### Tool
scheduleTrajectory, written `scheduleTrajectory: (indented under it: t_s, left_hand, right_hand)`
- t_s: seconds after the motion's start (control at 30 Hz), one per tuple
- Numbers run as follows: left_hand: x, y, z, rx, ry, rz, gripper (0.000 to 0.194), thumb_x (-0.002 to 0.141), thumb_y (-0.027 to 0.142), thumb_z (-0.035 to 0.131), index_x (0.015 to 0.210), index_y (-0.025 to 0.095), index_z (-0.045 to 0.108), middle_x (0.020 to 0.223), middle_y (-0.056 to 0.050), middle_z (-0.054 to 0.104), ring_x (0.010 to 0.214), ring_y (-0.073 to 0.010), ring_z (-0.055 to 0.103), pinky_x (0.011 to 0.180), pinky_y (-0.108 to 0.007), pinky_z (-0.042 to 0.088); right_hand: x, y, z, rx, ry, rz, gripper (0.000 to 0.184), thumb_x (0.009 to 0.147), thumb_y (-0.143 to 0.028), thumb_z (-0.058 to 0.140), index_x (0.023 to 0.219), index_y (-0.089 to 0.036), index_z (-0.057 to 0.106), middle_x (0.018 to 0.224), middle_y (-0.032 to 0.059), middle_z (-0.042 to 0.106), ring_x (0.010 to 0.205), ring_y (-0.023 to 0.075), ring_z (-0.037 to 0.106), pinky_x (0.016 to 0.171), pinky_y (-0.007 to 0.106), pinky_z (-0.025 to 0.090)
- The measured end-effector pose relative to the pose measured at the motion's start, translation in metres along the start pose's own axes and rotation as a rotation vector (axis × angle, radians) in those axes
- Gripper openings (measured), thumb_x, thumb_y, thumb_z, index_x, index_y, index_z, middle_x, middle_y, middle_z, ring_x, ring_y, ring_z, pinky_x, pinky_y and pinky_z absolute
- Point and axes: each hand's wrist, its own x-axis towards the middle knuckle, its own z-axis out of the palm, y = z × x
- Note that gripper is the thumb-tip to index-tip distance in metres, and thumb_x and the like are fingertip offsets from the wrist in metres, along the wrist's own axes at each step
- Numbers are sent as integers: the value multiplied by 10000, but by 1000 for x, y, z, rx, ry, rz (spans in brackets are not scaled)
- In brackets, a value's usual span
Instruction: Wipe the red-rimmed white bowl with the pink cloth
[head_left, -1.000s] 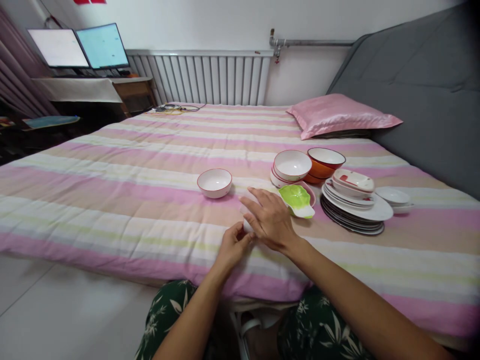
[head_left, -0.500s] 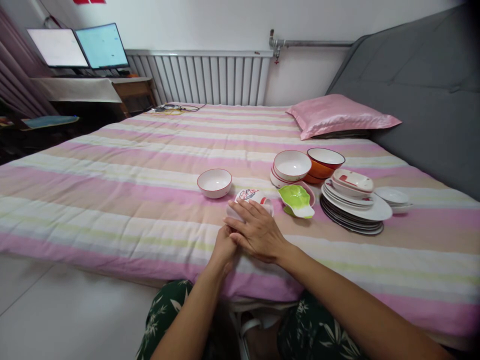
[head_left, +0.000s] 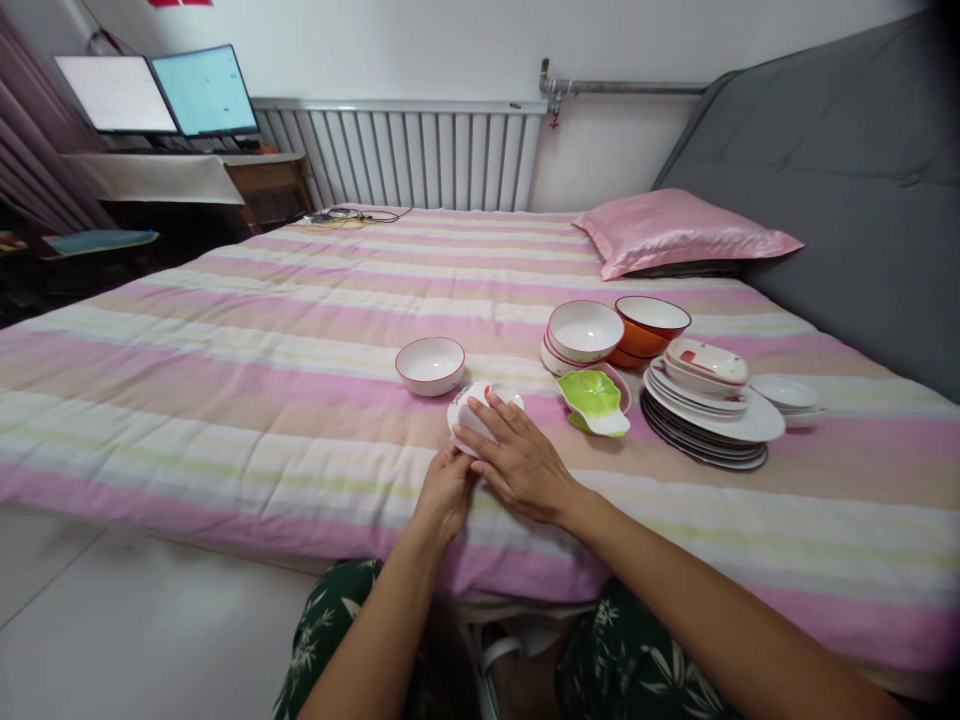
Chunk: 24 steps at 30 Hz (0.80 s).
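Note:
Between my hands is a white bowl (head_left: 463, 412) with a red and floral pattern, turned so its outside faces up. My left hand (head_left: 444, 490) is closed on its near rim, fingertips partly hidden under it. My right hand (head_left: 525, 465) lies over the bowl from the right, its fingers across the outer wall and its thumb at the near edge by my left hand. Just behind the held bowl, a white bowl with a red rim (head_left: 430, 366) stands upright. To the right, a green leaf-shaped dish (head_left: 592, 395) rests on a pink dish (head_left: 619, 388).
Stacked white bowls (head_left: 585, 332), orange bowls (head_left: 637, 338), a pile of plates (head_left: 757, 418) with rectangular dishes (head_left: 705, 362) on top, and small white dishes (head_left: 787, 392) stand to the right on the striped bed (head_left: 262, 390). Behind them lies a pink pillow (head_left: 682, 230).
The held bowl has turned between my hands: its opening, visible on the right before, is now hidden, and it sits slightly further left. My right hand has shifted slightly with it.

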Motion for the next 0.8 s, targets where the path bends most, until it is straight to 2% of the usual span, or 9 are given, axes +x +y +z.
scheduleTrajectory:
  t_s: [0.13,0.3,0.43,0.6,0.8]
  left_hand:
    - [-1,4,1,-14,14,-23,262,617,99,683,879,97,694,828,-80,714,790,-178,644,725,-257,489]
    - [0,8,0,-60,53,-58,210,638,38,619,829,92,687,839,-77,715,784,-161,642,768,-269,507]
    - [3,8,-3,-108,109,-109,173,695,24,554,806,94,666,786,-70,708,736,-143,643,746,-264,527]
    - [5,11,-4,-162,157,-172,208,759,30,479,872,96,641,809,-77,705,723,-136,648,697,-250,541]
    - [5,14,-2,-198,179,-195,186,766,53,481,880,96,621,853,-102,704,788,-171,658,769,-302,547]
  right_hand:
    - [-6,11,0,0,26,-39,508,882,-232,495,1378,-272,389,1525,57,208,1406,275,119,1102,502,255]
    - [-14,24,4,19,62,-41,521,855,-132,519,1337,-316,445,1525,24,208,1402,265,149,1086,467,316]
    - [-19,34,7,68,80,-26,538,848,-88,516,1305,-368,468,1534,-12,169,1377,232,246,1071,446,346]
    - [-22,40,9,139,156,3,439,868,-119,513,1198,-404,566,1541,-41,132,1327,227,344,1030,433,384]
    - [-25,42,10,251,221,99,449,811,-36,505,1071,-368,661,1524,-52,197,1286,233,402,1006,431,411]
